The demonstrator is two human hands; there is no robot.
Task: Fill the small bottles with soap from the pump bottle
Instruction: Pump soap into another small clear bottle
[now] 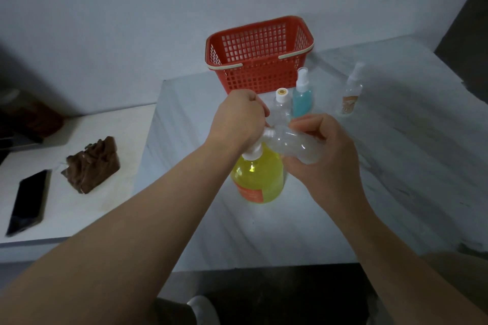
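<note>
A pump bottle [260, 179] of yellow soap with an orange label stands on the white table [369, 192]. My left hand [239, 117] sits curled over its pump head, which is hidden beneath it. My right hand [324, 150] grips a small clear bottle [293, 144], tilted on its side with its open neck against the pump's spout. Behind stand a clear small bottle with a white cap [281, 107], a blue spray bottle [302, 95] and a clear spray bottle with a brown label [350, 92].
A red mesh basket [260, 54] stands at the back against the wall. On a lower white surface at left lie a brown crumpled cloth [92, 165] and a dark phone [27, 202]. The table's near edge runs just below the pump bottle.
</note>
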